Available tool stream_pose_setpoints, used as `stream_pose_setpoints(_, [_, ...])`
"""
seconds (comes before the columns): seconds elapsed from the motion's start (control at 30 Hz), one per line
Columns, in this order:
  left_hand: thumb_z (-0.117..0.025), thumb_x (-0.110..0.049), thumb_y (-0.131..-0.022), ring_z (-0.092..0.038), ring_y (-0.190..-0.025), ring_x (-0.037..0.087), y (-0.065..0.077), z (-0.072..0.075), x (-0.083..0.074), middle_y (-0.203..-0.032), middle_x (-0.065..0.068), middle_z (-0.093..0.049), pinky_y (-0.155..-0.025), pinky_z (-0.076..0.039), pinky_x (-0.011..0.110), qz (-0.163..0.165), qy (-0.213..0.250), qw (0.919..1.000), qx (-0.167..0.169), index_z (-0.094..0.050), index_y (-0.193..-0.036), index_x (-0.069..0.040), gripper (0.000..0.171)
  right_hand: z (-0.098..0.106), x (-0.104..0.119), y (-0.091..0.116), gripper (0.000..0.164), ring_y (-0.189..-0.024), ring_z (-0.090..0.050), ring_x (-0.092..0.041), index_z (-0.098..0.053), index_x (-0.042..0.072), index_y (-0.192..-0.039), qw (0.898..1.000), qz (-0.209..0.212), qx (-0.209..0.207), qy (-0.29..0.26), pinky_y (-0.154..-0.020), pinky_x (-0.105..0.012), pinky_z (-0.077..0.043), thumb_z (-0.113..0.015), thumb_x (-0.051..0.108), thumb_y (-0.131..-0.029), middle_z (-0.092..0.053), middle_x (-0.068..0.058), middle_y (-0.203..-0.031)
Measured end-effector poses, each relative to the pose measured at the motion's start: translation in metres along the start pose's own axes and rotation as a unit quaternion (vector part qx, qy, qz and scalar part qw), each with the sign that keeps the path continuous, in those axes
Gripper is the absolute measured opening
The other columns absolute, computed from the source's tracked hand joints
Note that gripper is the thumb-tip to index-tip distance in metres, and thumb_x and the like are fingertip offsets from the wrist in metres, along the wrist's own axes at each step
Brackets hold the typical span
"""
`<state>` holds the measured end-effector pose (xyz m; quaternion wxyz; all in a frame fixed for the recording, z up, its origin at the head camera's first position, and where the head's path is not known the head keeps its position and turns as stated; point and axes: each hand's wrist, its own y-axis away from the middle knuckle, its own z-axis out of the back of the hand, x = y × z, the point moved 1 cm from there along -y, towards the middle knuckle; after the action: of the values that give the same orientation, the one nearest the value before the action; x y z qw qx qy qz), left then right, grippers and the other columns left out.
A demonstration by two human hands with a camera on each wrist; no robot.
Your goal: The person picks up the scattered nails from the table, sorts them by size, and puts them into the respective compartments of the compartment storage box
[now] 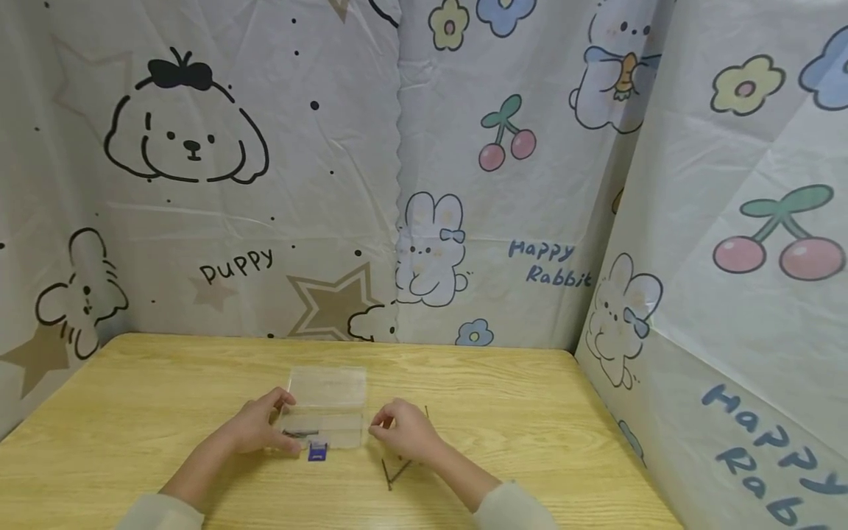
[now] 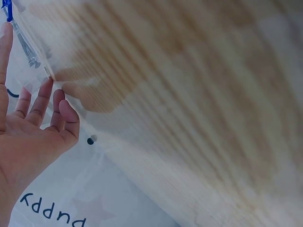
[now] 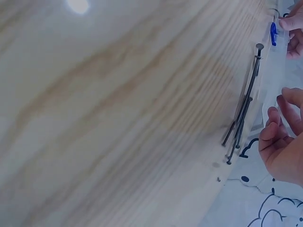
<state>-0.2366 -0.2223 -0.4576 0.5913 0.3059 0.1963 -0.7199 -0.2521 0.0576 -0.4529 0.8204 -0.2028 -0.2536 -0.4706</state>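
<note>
Clear plastic box point(image 1: 344, 433): left hand point(image 1: 257, 428) is gripping its end; loose nails point(image 3: 244, 108) are lying nearer right hand point(image 1: 407, 430) (grip unclear).

Looks like a makeshift indoor booth, whether inside a home, a studio or elsewhere not possible to tell: closed in at the back and on both sides by pale printed cloth point(image 1: 318, 143), hanging creased like curtains, with a wavy-edged seam point(image 1: 399, 147) at the back. Printed nursery-style with a puppy face point(image 1: 192, 149), brown stars point(image 1: 338, 302), rabbits point(image 1: 430, 272), cherries point(image 1: 811, 260) and flowers point(image 1: 748, 86), plus lettering point(image 1: 236, 266) reading "Puppy" and "Happy Rabbit". Fitted with a plain wood-grain table point(image 1: 165, 390), set close against the cloth, with a bright glare point(image 3: 78, 4) on top in the right wrist view.
</note>
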Motion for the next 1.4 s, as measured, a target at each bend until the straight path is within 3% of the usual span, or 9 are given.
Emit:
stream_pose_setpoints(0.43, [-0.087, -0.037, -0.057, -0.043, -0.115, 0.045, -0.001, -0.001, 0.0, -0.124, 0.023, -0.05, -0.093, -0.038, 0.061, -0.007, 0.0, 1.0, -0.005, -0.047, -0.118, -0.006, 0.079, 0.011, -0.022, 0.018, 0.009, -0.072, -0.048, -0.003, -0.07, 0.013, -0.085, 1.0, -0.017, 0.016, 0.006, -0.062, -0.019, -0.042, -0.065, 0.021, -0.086, -0.056, 0.006, -0.083])
stream_pose_setpoints(0.67, [-0.087, -0.039, -0.057, -0.043, -0.115, 0.044, -0.001, 0.0, -0.001, -0.124, 0.023, -0.051, -0.092, -0.039, 0.06, -0.004, -0.002, 1.0, 0.0, -0.047, -0.118, -0.006, 0.08, 0.016, -0.034, 0.029, 0.007, -0.071, -0.047, -0.001, -0.07, 0.014, -0.084, 1.0, -0.001, 0.014, 0.021, -0.063, -0.018, -0.041, -0.067, 0.019, -0.085, -0.057, 0.008, -0.079])
stream_pose_setpoints(0.87, [-0.087, -0.039, -0.058, -0.042, -0.116, 0.046, 0.0, 0.001, -0.001, -0.125, 0.023, -0.05, -0.092, -0.039, 0.06, -0.004, 0.003, 1.0, 0.004, -0.047, -0.118, -0.006, 0.08, 0.019, -0.039, 0.035, 0.005, -0.07, -0.047, 0.0, -0.069, 0.016, -0.083, 0.999, -0.005, 0.033, 0.009, -0.062, -0.018, -0.042, -0.067, 0.018, -0.086, -0.056, 0.009, -0.08])
stream_pose_setpoints(1.13, [-0.086, -0.04, -0.058, -0.041, -0.117, 0.046, -0.001, 0.001, 0.0, -0.125, 0.023, -0.05, -0.093, -0.039, 0.058, -0.006, 0.01, 0.9999, 0.006, -0.046, -0.118, -0.005, 0.08, 0.022, -0.04, 0.039, 0.006, -0.069, -0.044, 0.002, -0.072, 0.02, -0.082, 0.996, 0.017, 0.07, 0.054, -0.063, -0.016, -0.041, -0.067, 0.022, -0.086, -0.053, 0.013, -0.075])
stream_pose_setpoints(1.4, [-0.086, -0.041, -0.056, -0.041, -0.118, 0.047, -0.001, 0.001, 0.001, -0.125, 0.024, -0.05, -0.094, -0.038, 0.061, -0.001, 0.009, 1.0, 0.004, -0.047, -0.118, -0.006, 0.081, 0.027, -0.044, 0.043, 0.005, -0.072, -0.047, 0.003, -0.071, 0.017, -0.086, 0.994, 0.011, 0.096, 0.055, -0.068, -0.017, -0.045, -0.068, 0.02, -0.085, -0.055, 0.013, -0.08])
